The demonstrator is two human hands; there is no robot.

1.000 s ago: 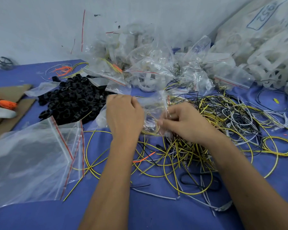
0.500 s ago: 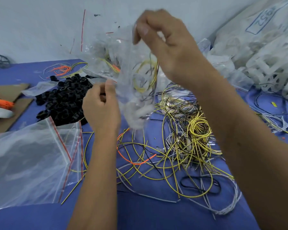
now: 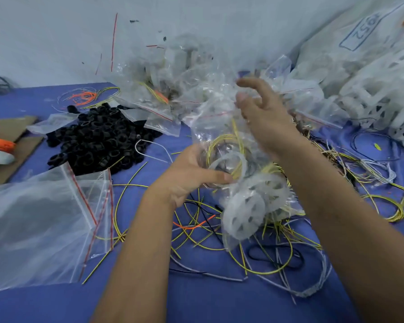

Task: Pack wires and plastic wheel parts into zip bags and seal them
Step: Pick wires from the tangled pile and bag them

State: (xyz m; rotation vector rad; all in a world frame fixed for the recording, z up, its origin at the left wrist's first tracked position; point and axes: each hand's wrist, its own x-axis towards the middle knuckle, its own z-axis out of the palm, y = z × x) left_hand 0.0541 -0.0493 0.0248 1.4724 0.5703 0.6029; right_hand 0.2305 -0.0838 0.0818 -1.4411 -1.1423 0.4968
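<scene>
One zip bag (image 3: 222,136), two wheels (image 3: 245,213)

Zip bag (image 3: 222,145): clear plastic, red strip near the top, held tilted above the table, crumpled; mouth state cannot be told. Contents: coiled yellow wires (image 3: 229,148) and white spoked plastic wheel parts (image 3: 245,215) at the lower end. Loose wires (image 3: 266,257): yellow, black, white and orange, tangled on the blue table (image 3: 196,299) below and to the right. Empty zip bags (image 3: 44,217): clear, red-striped, stacked flat at left. Filled bags (image 3: 173,89): heaped at the back against the wall.
</scene>
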